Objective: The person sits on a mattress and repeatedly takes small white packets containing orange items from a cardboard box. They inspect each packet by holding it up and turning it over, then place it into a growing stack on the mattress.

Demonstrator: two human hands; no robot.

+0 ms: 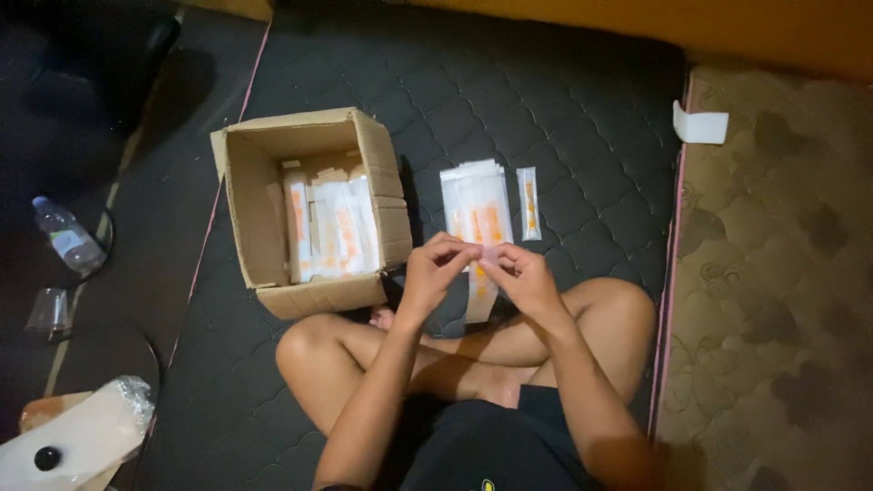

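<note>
A dark quilted mattress (509, 100) covers the floor, with a pink piped edge on both sides; to the right lies a second, tan patterned mattress (773, 273), and an orange wall runs along the far side. The person sits cross-legged at the near edge. The left hand (435, 270) and right hand (520, 275) meet in front of the knees, fingers closed in a pinch on the top of one long clear sachet (479, 293) with orange print, which hangs down between them. Just beyond the hands lies one stack of sachets (475, 205), its count unclear, and one single sachet (528, 203) right of it. One open cardboard box (305, 209) stands left, holding more sachets. Far left: one plastic bottle (68, 236), one clear cup (50, 312). One white paper scrap (700, 125) lies far right
</note>
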